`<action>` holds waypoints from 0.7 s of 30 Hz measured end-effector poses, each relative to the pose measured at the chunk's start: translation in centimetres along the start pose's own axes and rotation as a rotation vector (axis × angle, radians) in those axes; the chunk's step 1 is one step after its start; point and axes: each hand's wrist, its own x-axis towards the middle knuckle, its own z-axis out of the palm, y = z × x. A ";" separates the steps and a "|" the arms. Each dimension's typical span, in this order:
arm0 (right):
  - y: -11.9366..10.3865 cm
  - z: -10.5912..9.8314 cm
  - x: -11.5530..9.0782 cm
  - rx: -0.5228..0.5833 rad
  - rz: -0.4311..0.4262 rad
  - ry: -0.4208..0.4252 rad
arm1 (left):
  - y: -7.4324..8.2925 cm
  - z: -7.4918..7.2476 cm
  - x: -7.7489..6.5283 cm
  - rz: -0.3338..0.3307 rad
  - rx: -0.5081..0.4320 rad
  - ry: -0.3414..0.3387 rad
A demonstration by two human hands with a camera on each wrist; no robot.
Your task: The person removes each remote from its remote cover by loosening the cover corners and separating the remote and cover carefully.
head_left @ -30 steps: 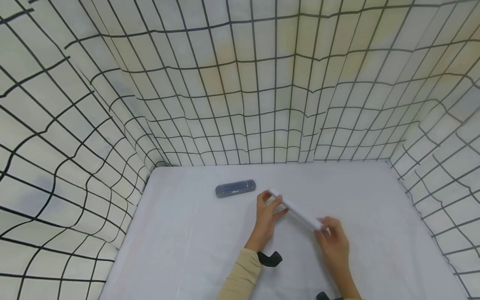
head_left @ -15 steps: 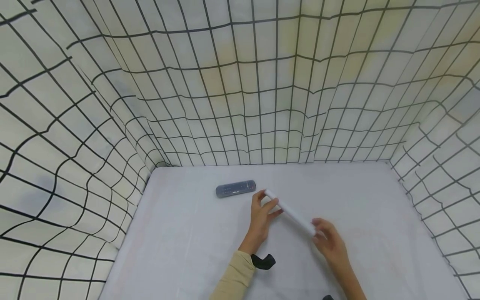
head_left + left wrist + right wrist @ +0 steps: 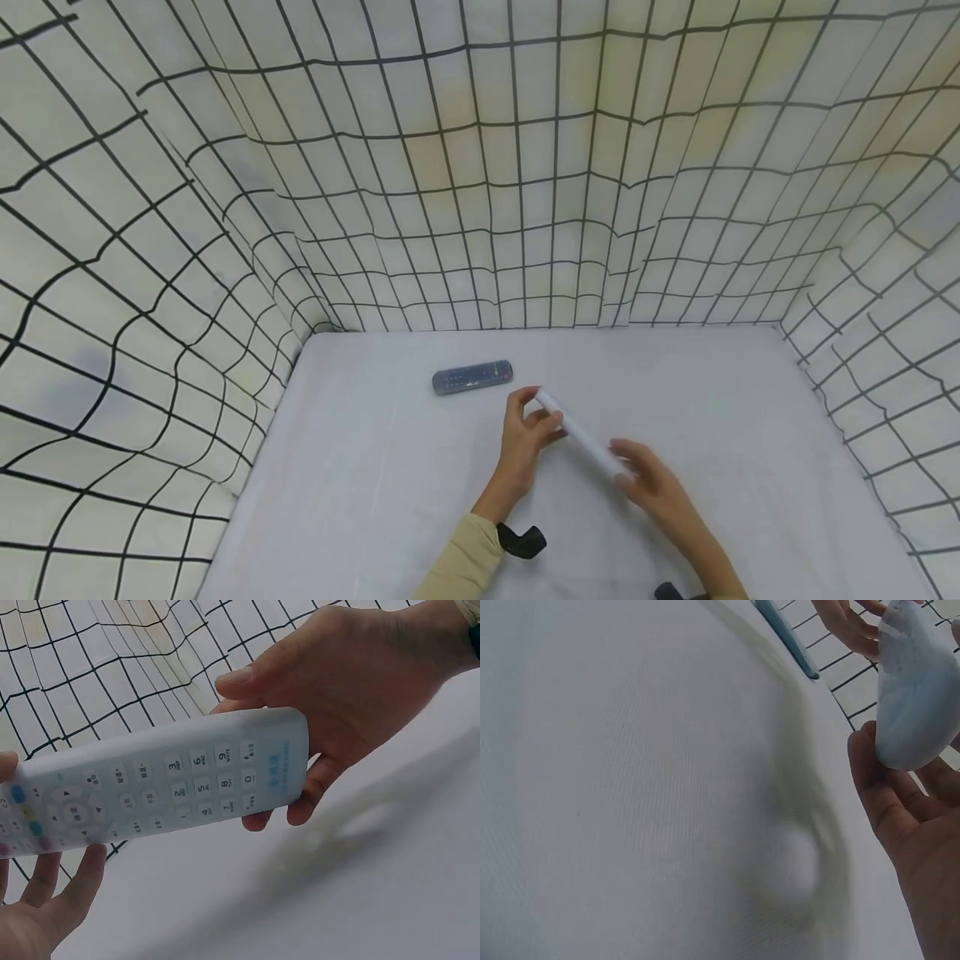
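Observation:
A white remote control (image 3: 588, 446) is held up slantwise above the white table, between both hands. Its button face (image 3: 157, 784) shows in the left wrist view, with number keys toward the right end. My left hand (image 3: 517, 450) grips the far end, thumb and fingers on opposite edges. Around the near end are the thumb and fingers of my right hand (image 3: 660, 487); in the left wrist view its fingertips show below the remote's lower edge. The right wrist view has the remote's smooth pale back (image 3: 919, 690) resting against the right fingers.
A dark blue-grey remote control (image 3: 472, 377) lies on the white tabletop (image 3: 360, 467), left of and beyond the left hand. White walls with a black grid (image 3: 480, 167) stand at the back and both sides. Black bands (image 3: 522, 542) are worn on the wrists.
Both hands have shifted slightly left and toward the person with the white remote control. The right fingers have changed position at its near end. The dark remote control stays in place.

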 end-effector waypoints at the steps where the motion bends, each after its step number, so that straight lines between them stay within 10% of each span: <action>1: -0.2 0.0 0.1 -0.015 0.023 -0.009 | 0.0 0.0 -0.2 0.002 0.013 -0.004; 9: -0.2 0.1 0.6 -0.144 0.108 -0.118 | 0.3 -0.2 -1.7 0.052 0.116 -0.033; 21: 1.0 0.6 1.1 -0.287 -0.108 -0.209 | 0.9 -1.6 -5.0 0.095 0.172 -0.128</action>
